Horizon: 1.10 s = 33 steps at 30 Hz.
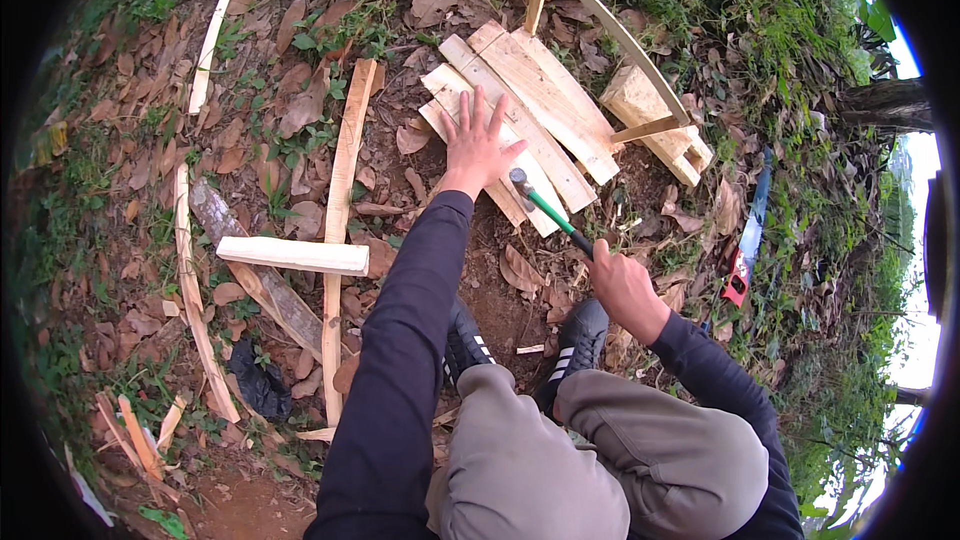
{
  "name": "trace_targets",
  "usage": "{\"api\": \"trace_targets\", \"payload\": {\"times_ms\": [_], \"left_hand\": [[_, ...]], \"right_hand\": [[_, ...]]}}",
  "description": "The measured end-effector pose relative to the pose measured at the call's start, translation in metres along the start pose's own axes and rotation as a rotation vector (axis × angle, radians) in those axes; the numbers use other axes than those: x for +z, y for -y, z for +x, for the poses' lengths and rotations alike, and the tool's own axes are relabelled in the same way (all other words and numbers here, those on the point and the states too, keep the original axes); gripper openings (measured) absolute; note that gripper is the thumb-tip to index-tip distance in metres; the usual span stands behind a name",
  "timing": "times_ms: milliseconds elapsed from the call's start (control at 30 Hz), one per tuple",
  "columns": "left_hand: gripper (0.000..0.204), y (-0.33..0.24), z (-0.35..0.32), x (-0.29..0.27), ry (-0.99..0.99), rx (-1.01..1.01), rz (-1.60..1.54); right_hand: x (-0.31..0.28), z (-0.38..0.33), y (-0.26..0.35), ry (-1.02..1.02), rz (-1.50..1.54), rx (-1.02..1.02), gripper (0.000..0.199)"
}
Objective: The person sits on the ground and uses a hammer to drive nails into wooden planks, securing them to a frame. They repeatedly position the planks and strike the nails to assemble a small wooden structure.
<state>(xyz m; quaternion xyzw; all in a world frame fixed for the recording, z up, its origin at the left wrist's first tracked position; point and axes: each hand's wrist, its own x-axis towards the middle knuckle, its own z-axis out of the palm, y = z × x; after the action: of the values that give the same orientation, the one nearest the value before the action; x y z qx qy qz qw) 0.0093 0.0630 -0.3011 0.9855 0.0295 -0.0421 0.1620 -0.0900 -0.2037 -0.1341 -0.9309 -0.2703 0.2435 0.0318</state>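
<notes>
Several pale wooden boards (pixel 540 100) lie side by side on the ground ahead of me, slanting from upper left to lower right. My left hand (pixel 479 143) rests flat on the leftmost boards with its fingers spread. In my right hand (pixel 622 285) is a hammer (pixel 556 215), gripped by its green and black handle. The hammer's metal head is beside my left thumb, over the lower part of the boards. Whether the head touches the wood I cannot tell.
A handsaw (pixel 750 230) with a red handle lies at the right. A wooden block (pixel 648 115) and a frame of thin strips (pixel 622 28) are beyond the boards. On the left are a crosswise wood piece (pixel 292 255), a long strip (pixel 346 160) and black plastic (pixel 258 380). Dry leaves cover the ground.
</notes>
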Motion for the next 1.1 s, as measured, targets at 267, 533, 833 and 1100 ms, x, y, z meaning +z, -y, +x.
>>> {"api": "trace_targets", "payload": {"times_ms": [267, 533, 833, 1100], "left_hand": [[0.089, 0.0, -0.002, -0.001, -0.012, -0.009, 0.014], [0.089, -0.001, -0.004, -0.001, -0.019, -0.001, 0.018], [0.089, 0.0, -0.001, -0.006, 0.028, 0.004, 0.03], [0.087, 0.003, 0.004, -0.018, 0.23, -0.022, -0.043]], "right_hand": [[-0.033, 0.01, -0.003, 0.029, -0.03, -0.1, 0.028], [-0.066, 0.019, 0.006, 0.2, -0.019, -0.195, 0.031], [-0.177, 0.145, 0.075, 0.883, -0.128, 0.163, 0.025], [-0.173, 0.136, 0.117, 0.815, -0.341, 0.024, 0.02]]}}
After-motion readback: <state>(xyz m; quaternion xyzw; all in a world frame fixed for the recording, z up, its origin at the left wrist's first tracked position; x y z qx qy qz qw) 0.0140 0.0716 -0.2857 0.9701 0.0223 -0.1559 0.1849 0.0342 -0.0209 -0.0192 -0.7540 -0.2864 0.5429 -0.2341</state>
